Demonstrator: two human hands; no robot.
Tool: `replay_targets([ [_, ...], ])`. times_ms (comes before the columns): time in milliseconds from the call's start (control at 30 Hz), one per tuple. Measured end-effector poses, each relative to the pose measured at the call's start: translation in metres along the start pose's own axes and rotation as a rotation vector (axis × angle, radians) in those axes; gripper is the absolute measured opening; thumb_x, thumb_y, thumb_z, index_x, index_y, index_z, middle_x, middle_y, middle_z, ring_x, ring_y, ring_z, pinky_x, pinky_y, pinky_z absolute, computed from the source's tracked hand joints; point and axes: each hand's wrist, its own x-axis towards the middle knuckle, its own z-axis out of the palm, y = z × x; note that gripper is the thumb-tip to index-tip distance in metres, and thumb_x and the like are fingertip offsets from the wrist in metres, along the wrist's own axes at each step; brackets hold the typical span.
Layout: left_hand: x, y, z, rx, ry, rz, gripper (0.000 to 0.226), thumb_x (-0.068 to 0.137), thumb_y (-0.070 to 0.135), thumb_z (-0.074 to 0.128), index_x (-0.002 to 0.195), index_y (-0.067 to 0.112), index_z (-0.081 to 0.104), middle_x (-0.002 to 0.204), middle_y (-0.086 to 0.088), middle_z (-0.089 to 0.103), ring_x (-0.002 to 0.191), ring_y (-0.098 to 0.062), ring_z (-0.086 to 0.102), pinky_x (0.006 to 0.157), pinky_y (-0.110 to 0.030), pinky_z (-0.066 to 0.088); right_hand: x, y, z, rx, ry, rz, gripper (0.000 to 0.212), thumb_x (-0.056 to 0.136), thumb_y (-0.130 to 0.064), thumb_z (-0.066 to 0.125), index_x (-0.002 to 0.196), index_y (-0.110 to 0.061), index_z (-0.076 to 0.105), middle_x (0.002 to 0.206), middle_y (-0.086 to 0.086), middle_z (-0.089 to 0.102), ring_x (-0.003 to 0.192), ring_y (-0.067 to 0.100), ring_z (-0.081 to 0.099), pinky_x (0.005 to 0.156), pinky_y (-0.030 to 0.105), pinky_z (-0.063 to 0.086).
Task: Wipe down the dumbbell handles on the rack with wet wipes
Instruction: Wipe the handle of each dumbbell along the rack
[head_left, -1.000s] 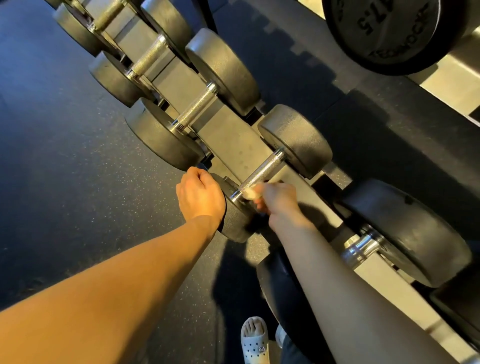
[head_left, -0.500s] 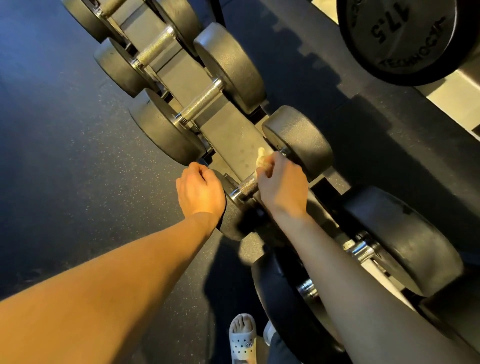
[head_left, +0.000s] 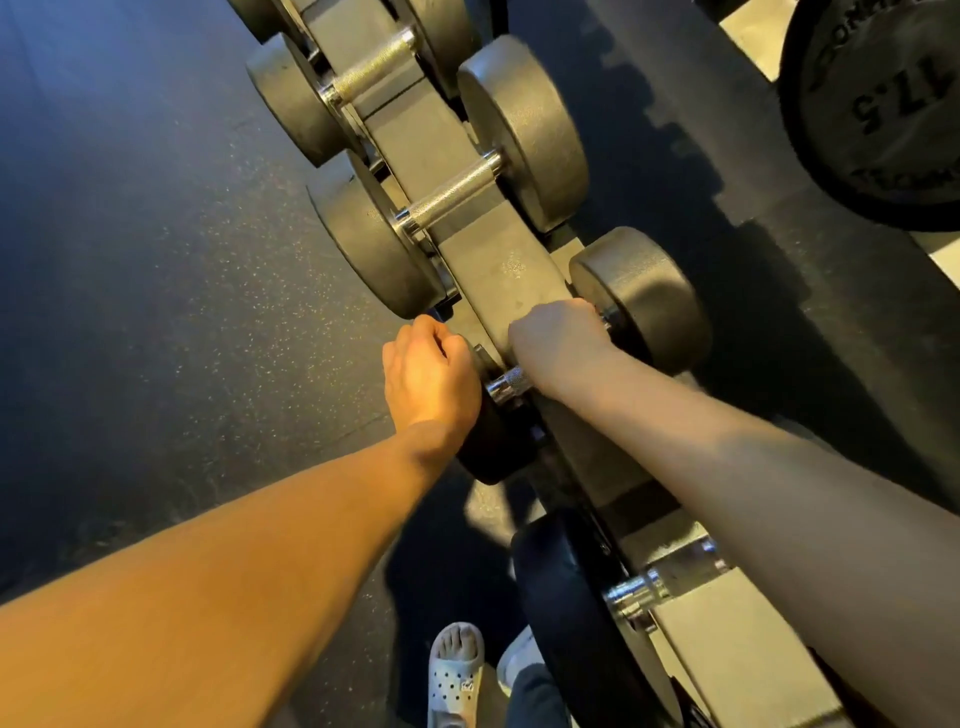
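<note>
A row of grey dumbbells lies across a low grey rack (head_left: 498, 265). My right hand (head_left: 558, 343) is curled round the far part of one dumbbell's chrome handle (head_left: 511, 382), close to its far head (head_left: 644, 296). The wet wipe is hidden under that hand. My left hand (head_left: 431, 379) grips the near head (head_left: 493, 447) of the same dumbbell, fingers curled over its top edge. A short bare stretch of knurled handle shows between the two hands.
Further dumbbells (head_left: 452, 197) lie up the rack, and a larger one (head_left: 639, 592) sits nearer me. A black 17.5 dumbbell head (head_left: 883, 109) is at top right. Dark rubber floor (head_left: 156, 312) lies to the left. My feet in white clogs (head_left: 454, 670) stand below.
My right hand has slid along the handle from the near end towards the far head, covering the wipe. My left hand has kept its grip on the near head.
</note>
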Motion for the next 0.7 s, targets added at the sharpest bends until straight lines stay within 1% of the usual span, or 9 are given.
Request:
replay_targets([
  [67, 0.000, 0.002, 0.000, -0.006, -0.014, -0.024, 0.020, 0.094, 0.026, 0.037, 0.086, 0.022, 0.054, 0.094, 0.000, 0.058, 0.096, -0.029, 0.054, 0.080, -0.046, 0.048, -0.003, -0.014, 0.006, 0.169, -0.057, -0.124, 0.021, 0.098, -0.014, 0.055, 0.117, -0.012, 0.062, 0.111, 0.009, 0.064, 0.107, 0.031, 0.064, 0.079, 0.038, 0.046],
  [167, 0.000, 0.002, -0.001, -0.024, -0.016, -0.034, 0.020, 0.094, 0.027, 0.037, 0.086, 0.022, 0.055, 0.092, 0.002, 0.058, 0.095, -0.029, 0.055, 0.083, -0.050, 0.050, -0.007, -0.008, 0.018, 0.307, -0.013, -0.106, 0.016, 0.096, -0.014, 0.056, 0.110, -0.015, 0.062, 0.104, 0.004, 0.062, 0.101, 0.029, 0.066, 0.076, 0.038, 0.046],
  [267, -0.001, 0.001, -0.002, -0.030, -0.025, -0.009, 0.019, 0.094, 0.026, 0.038, 0.084, 0.022, 0.054, 0.089, 0.004, 0.056, 0.094, -0.028, 0.053, 0.076, -0.043, 0.044, -0.021, 0.004, 0.046, 0.312, 0.306, 0.095, 0.024, 0.094, -0.013, 0.060, 0.117, -0.018, 0.065, 0.109, 0.004, 0.063, 0.092, 0.026, 0.068, 0.068, 0.031, 0.042],
  [333, -0.002, 0.000, -0.003, -0.022, -0.016, 0.016, 0.018, 0.094, 0.025, 0.039, 0.082, 0.021, 0.052, 0.088, 0.003, 0.055, 0.093, -0.028, 0.051, 0.073, -0.038, 0.035, -0.039, -0.008, 0.066, 0.421, 0.533, 0.109, 0.027, 0.090, -0.007, 0.062, 0.115, -0.013, 0.067, 0.105, 0.006, 0.068, 0.079, 0.023, 0.070, 0.064, 0.029, 0.051],
  [433, -0.001, -0.003, -0.002, 0.004, -0.006, 0.048, 0.018, 0.099, 0.024, 0.041, 0.084, 0.019, 0.051, 0.091, -0.001, 0.056, 0.094, -0.029, 0.051, 0.074, -0.036, 0.033, -0.054, -0.029, 0.094, 0.604, 0.609, 0.051, 0.023, 0.097, -0.012, 0.055, 0.115, -0.012, 0.070, 0.100, 0.004, 0.069, 0.076, 0.018, 0.068, 0.063, 0.031, 0.057],
  [500, 0.000, -0.004, -0.001, 0.014, -0.001, 0.042, 0.019, 0.100, 0.024, 0.041, 0.085, 0.020, 0.052, 0.092, -0.001, 0.057, 0.095, -0.030, 0.053, 0.074, -0.038, 0.037, -0.063, -0.034, 0.095, 0.976, 0.617, 0.294, 0.014, 0.099, -0.018, 0.060, 0.102, -0.017, 0.073, 0.088, -0.004, 0.069, 0.073, 0.010, 0.066, 0.063, 0.024, 0.053],
  [567, -0.001, -0.001, -0.001, 0.025, 0.002, 0.037, 0.019, 0.101, 0.023, 0.041, 0.085, 0.021, 0.051, 0.092, 0.000, 0.057, 0.096, -0.029, 0.054, 0.076, -0.039, 0.040, -0.057, -0.027, 0.096, 1.575, 0.510, 0.722, 0.013, 0.099, -0.018, 0.063, 0.092, -0.018, 0.073, 0.083, -0.003, 0.072, 0.069, 0.005, 0.067, 0.062, 0.019, 0.054],
  [633, -0.001, 0.000, -0.002, 0.034, -0.003, 0.039, 0.019, 0.101, 0.023, 0.040, 0.087, 0.022, 0.052, 0.093, 0.001, 0.057, 0.098, -0.028, 0.054, 0.080, -0.042, 0.044, -0.042, -0.012, 0.093, 2.240, 0.363, 1.098, 0.012, 0.098, -0.009, 0.062, 0.090, -0.008, 0.071, 0.089, 0.011, 0.074, 0.070, 0.015, 0.069, 0.067, 0.029, 0.061],
  [700, 0.000, -0.001, -0.001, 0.040, -0.011, 0.044, 0.018, 0.101, 0.025, 0.040, 0.088, 0.023, 0.052, 0.094, 0.001, 0.058, 0.098, -0.027, 0.054, 0.085, -0.046, 0.047, -0.027, 0.000, 0.091, 2.622, 0.483, 1.220, 0.010, 0.098, -0.002, 0.058, 0.096, -0.002, 0.067, 0.099, 0.019, 0.070, 0.079, 0.025, 0.069, 0.073, 0.038, 0.062],
])
